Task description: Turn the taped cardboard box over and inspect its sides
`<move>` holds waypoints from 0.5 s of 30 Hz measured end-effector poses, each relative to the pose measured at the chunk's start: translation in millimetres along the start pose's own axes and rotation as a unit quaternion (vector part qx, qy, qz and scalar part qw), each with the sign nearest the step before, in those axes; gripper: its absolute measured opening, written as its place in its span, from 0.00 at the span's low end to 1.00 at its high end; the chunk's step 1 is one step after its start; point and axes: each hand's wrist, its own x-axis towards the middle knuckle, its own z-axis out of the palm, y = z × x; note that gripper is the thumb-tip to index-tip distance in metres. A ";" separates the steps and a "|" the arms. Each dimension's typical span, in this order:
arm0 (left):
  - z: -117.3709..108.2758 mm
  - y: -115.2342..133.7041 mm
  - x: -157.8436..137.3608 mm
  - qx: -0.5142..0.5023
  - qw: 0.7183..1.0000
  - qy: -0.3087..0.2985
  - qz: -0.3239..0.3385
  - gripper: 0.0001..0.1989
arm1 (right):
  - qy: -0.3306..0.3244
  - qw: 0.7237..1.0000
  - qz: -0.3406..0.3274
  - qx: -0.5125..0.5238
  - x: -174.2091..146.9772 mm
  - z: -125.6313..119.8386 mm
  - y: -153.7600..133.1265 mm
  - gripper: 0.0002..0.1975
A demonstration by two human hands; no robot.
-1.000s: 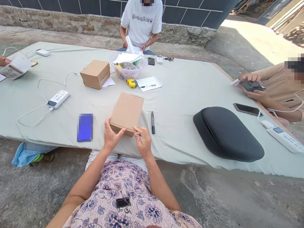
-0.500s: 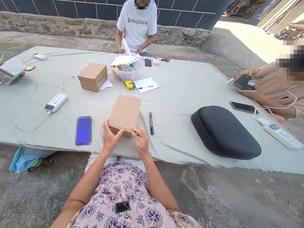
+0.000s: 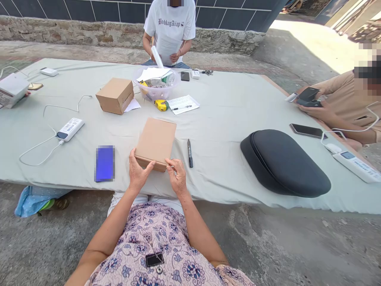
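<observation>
A closed brown cardboard box (image 3: 157, 137) rests on the cloth-covered table in front of me. My left hand (image 3: 139, 169) grips its near left corner, the thumb along the front edge and the fingers at the left side. At the near right corner, my right hand (image 3: 177, 174) pinches the lid's edge between thumb and fingers. A black marker pen (image 3: 190, 153) lies just right of the box, apart from my hand. To the left is a phone-sized item with a blurred blue face (image 3: 104, 163).
A black padded case (image 3: 285, 163) stands at the right. Farther back are another cardboard box (image 3: 115, 95), a plastic basket (image 3: 156, 93), a yellow tape measure (image 3: 161, 105) and a written sheet (image 3: 184, 104). A power bank (image 3: 70, 129) trails a cable. People sit across and at the right.
My hands and the box stay nearly as they were. The view has shifted slightly. The person across has raised their hands a little; the person at the right has tilted the dark object they hold.
</observation>
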 end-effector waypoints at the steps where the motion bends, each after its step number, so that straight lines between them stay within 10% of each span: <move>1: 0.0 0.4 0.0 0.000 1.000 -0.001 -0.002 0.47 | 0.001 1.000 -0.003 0.001 0.1 0.1 -0.2 0.13; 15: 1.8 -2.5 -0.5 0.013 1.000 0.008 0.017 0.48 | 0.002 1.000 0.012 -0.005 -1.3 1.7 1.3 0.14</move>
